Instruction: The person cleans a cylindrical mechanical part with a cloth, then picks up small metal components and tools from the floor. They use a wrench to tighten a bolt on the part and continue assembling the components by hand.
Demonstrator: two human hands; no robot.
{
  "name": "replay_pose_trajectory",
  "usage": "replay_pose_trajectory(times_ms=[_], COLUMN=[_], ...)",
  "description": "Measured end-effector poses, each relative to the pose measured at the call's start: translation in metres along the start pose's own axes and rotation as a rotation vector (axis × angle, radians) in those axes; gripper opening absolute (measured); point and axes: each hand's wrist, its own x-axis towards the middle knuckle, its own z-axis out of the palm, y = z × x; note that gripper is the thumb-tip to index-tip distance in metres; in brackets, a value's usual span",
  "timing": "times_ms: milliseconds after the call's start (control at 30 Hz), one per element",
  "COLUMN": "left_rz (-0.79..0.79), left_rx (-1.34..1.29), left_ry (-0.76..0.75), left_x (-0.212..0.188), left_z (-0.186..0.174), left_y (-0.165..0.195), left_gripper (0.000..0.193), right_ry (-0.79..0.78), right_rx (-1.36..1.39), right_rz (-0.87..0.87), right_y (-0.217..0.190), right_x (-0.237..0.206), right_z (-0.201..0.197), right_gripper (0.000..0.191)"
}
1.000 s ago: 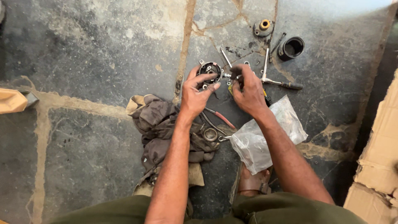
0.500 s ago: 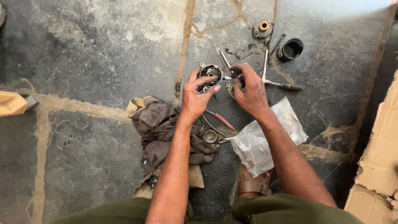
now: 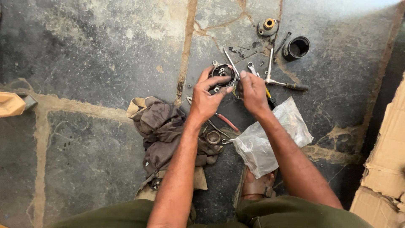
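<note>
A round grey metal housing part (image 3: 223,71) lies on the stone floor, and my left hand (image 3: 207,98) curls its fingers and thumb around the near edge of it. My right hand (image 3: 252,90) is right beside it, fingertips pinched at the part's right side; what they pinch is too small to tell. Several spanners (image 3: 252,67) and a T-handled wrench (image 3: 282,82) lie just past my right hand. Red-handled pliers (image 3: 223,120) rest under my left wrist.
A dirty brown rag (image 3: 162,131) is heaped left of my left arm. A clear plastic bag (image 3: 270,139) sits under my right forearm. A black cylinder (image 3: 297,47) and a round flange with a brass centre (image 3: 268,26) stand farther off. Cardboard (image 3: 386,160) lines the right edge.
Both hands have shifted slightly toward each other over the round part; my right hand's fingers have closed in at its right side. The view has drifted a little.
</note>
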Motion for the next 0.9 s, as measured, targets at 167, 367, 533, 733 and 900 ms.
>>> replay_pose_trajectory(times_ms=[167, 367, 533, 733, 900], left_rz=[-0.044, -0.171, -0.041, -0.134, -0.109], left_rx=[0.015, -0.185, 0.038, -0.136, -0.109], left_ry=[-0.021, -0.1, -0.121, -0.174, -0.217], left_x=[0.005, 0.004, 0.006, 0.009, 0.007], left_z=[-0.003, -0.008, -0.011, -0.021, -0.025], left_y=[0.006, 0.01, 0.013, 0.01, 0.008], left_gripper=[0.034, 0.035, 0.037, 0.035, 0.035], right_ry=[0.12, 0.177, 0.043, 0.298, 0.258], right_rx=[-0.299, -0.631, 0.432, -0.618, -0.556], right_rz=[-0.279, -0.669, 0.402, -0.634, -0.502], right_y=[-0.016, -0.029, -0.012, -0.025, -0.026], right_x=[-0.005, -0.014, -0.008, -0.021, -0.024], right_z=[0.001, 0.002, 0.009, 0.016, 0.021], right_gripper=[0.038, 0.032, 0.047, 0.039, 0.04])
